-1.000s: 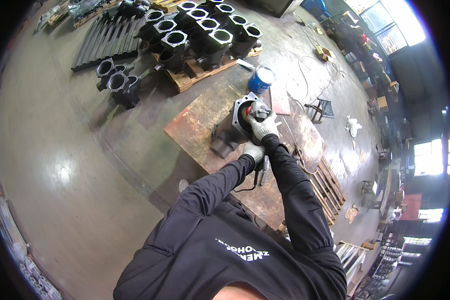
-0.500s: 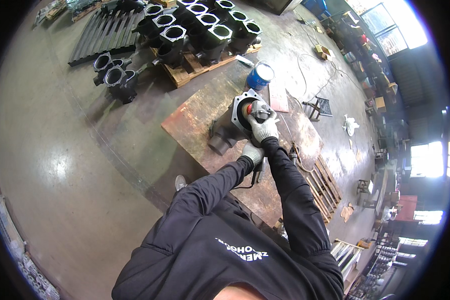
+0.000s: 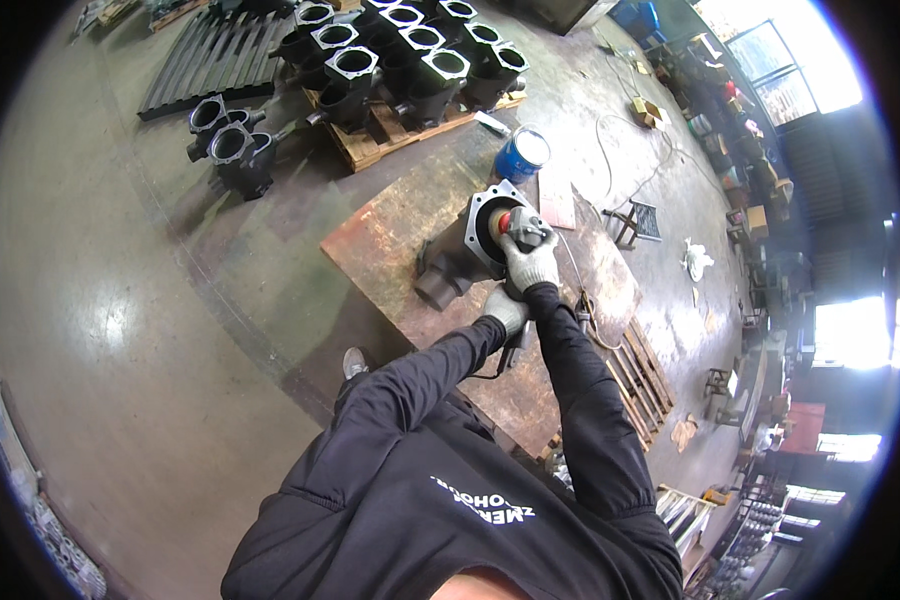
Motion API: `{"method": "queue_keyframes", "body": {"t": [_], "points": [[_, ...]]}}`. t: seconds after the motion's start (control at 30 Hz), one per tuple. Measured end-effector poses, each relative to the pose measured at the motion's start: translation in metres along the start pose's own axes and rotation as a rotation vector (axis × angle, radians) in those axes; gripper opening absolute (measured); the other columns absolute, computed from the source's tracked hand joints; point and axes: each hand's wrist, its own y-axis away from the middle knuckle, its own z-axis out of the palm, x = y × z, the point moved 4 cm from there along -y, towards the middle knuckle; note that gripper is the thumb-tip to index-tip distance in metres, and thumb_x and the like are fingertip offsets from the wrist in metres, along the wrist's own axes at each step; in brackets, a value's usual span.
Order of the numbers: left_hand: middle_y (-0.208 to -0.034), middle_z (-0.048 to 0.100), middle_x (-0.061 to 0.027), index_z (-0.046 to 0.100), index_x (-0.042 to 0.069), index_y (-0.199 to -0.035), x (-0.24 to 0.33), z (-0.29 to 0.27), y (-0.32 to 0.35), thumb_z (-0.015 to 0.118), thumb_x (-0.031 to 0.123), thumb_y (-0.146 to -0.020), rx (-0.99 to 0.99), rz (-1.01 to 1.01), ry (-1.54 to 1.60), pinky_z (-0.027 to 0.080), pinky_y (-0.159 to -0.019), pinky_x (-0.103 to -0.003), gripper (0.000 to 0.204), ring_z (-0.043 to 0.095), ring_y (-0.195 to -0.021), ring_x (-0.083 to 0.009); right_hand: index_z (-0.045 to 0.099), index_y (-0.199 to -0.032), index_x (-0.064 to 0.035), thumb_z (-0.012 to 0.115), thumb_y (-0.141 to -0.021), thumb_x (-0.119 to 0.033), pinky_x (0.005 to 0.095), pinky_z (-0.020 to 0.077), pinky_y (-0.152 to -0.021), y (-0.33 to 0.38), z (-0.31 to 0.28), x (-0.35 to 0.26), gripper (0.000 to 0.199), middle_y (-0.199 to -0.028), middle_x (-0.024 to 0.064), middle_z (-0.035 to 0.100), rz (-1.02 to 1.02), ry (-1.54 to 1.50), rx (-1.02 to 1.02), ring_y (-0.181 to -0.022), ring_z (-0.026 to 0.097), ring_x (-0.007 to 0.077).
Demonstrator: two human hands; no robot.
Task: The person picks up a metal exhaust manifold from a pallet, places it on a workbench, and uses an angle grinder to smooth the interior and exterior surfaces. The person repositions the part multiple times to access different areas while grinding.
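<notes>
Change: across the last second the grinder (image 3: 518,226) is kept on the casting's flange (image 3: 482,228); both hands barely shifted, so the same face is being worked.
Right hand (image 3: 532,262): gloved, clamped round the grinder head, red disc just ahead of it, against the round flange.
Left hand (image 3: 504,309): gloved, closed on the tool's rear, just behind the right.
Casting (image 3: 460,255): dark, matte cast metal, tubular body, lying on a rusty steel plate (image 3: 390,240).
Beyond: blue can (image 3: 521,153); matching castings (image 3: 400,55) on a wooden pallet.
</notes>
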Motion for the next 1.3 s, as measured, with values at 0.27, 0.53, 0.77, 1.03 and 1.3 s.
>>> {"method": "queue_keyframes", "body": {"t": [0.27,0.53,0.77,1.03,1.3], "points": [[-0.121,0.069,-0.0128,0.058,0.001,-0.125,-0.007,0.019,-0.007,0.068,0.021,-0.091,0.114,0.008,0.095,0.051,-0.094,-0.035,0.041,0.065,-0.111,-0.0241,0.029,-0.145,-0.0001,0.079,-0.076,-0.057,0.0496,0.0534,-0.092,-0.002,-0.016,-0.004,0.102,-0.124,0.0348,0.061,-0.002,0.092,-0.028,-0.109,0.066,0.0473],[-0.125,0.067,-0.0145,0.057,0.001,-0.127,-0.016,0.024,-0.012,0.066,0.019,-0.092,0.053,-0.044,-0.010,0.050,-0.097,-0.035,0.040,0.065,-0.115,-0.0252,0.034,-0.144,-0.0003,0.079,-0.076,-0.055,0.0477,0.0511,-0.097,0.000,-0.010,0.000,0.098,-0.125,0.0304,0.063,-0.034,0.017,-0.029,-0.114,0.065,0.0443],[-0.116,0.069,-0.0175,0.050,-0.004,-0.125,-0.010,0.037,-0.009,0.088,0.026,-0.071,0.169,-0.042,0.357,0.053,-0.094,-0.037,0.072,0.068,-0.109,-0.0277,0.036,-0.141,-0.0007,0.081,-0.076,-0.055,0.0458,0.0511,-0.096,-0.004,-0.028,0.005,0.096,-0.123,0.0301,0.065,-0.050,0.027,-0.002,-0.113,0.066,0.0434],[-0.114,0.068,-0.0142,0.048,-0.002,-0.123,0.009,0.036,0.008,0.083,0.018,-0.077,0.200,-0.146,0.513,0.053,-0.092,-0.036,0.062,0.067,-0.104,-0.0242,0.028,-0.145,-0.0005,0.079,-0.076,-0.058,0.0488,0.0534,-0.093,-0.007,-0.025,0.006,0.103,-0.123,0.0331,0.063,-0.078,0.136,-0.093,-0.110,0.067,0.0462],[-0.111,0.069,-0.0134,0.051,-0.003,-0.123,0.021,0.025,0.019,0.080,0.021,-0.083,0.203,-0.188,0.444,0.054,-0.087,-0.035,0.055,0.068,-0.101,-0.0234,0.029,-0.145,0.0015,0.079,-0.077,-0.055,0.0473,0.0527,-0.095,-0.003,-0.023,0.001,0.101,-0.127,0.0330,0.062,-0.034,0.146,-0.104,-0.112,0.066,0.0447]]}}
